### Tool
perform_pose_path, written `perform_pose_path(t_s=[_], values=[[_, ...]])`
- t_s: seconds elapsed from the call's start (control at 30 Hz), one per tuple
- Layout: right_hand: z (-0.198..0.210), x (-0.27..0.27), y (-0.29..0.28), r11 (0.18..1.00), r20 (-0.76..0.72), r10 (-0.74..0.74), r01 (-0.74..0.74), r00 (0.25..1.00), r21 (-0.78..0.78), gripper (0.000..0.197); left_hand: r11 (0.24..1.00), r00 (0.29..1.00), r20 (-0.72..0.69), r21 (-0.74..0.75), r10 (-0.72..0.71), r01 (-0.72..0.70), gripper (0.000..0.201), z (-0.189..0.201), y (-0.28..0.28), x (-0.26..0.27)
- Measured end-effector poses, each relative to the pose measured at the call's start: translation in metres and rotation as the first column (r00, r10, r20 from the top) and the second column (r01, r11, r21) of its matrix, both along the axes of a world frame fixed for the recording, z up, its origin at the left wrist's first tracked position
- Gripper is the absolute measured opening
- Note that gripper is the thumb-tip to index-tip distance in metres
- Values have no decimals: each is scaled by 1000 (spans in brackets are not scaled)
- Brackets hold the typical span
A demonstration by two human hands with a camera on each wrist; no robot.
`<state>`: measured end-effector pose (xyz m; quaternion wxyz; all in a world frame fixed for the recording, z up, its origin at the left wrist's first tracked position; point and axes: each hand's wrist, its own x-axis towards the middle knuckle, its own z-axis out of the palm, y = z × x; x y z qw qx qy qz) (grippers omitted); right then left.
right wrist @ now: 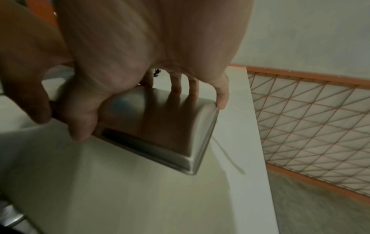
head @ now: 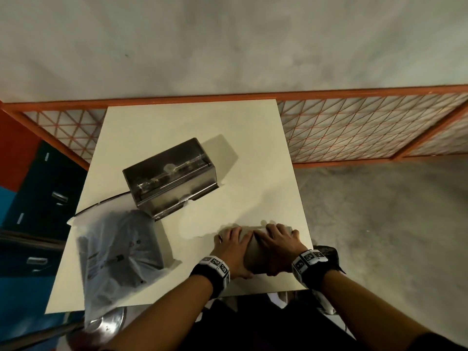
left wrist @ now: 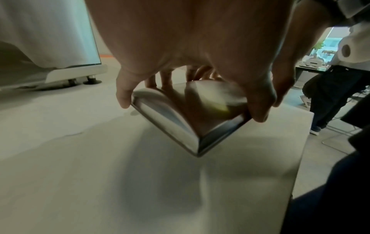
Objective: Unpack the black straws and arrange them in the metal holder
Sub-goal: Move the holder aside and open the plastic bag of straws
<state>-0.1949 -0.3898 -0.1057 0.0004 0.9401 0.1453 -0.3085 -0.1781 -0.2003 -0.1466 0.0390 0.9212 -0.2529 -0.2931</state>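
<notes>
While both hands work at the lower right of the head view, the cream table (head: 253, 138) keeps bare surface across its upper half and centre; its right edge runs just beside the hands and its top edge meets an orange mesh fence (head: 354, 127). Grey floor (head: 379, 224) lies open to the right.

At the lower left of the table a translucent plastic bag (head: 119, 252) overhangs the near edge; dark contents show through it, too blurred to identify as straws.

At centre left stands the metal holder (head: 172, 178), an open rectangular box set at an angle, just above the bag; its interior shows only reflections, and any contents cannot be told.

Near the table's lower right corner, a curved metal lid (head: 249, 247) is gripped from both sides and, in the wrist views, held tilted with one corner lowest. The left hand (head: 231, 249) grips its left end, thumb (left wrist: 123, 96) at one edge, fingers (left wrist: 168, 77) curled over the far side. The right hand (head: 276, 245) holds the right end, its fingers (right wrist: 177, 84) slightly spread over the far edge, the thumb (right wrist: 80, 123) pressed on the near edge.
</notes>
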Motion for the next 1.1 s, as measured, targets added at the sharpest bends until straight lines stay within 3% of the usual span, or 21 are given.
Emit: perform_pose_path(t_s=[0.47,1.1], values=[[-20,-21,-20,999,21,-41,41,999,-20,122,995,999,-6,91,-42,42,122,-20,-29,-15],[-31,-29,-31,1000,40,-30,30,999,6,111,998,999,-32,57,-25,27,125,-32,-33,-24]])
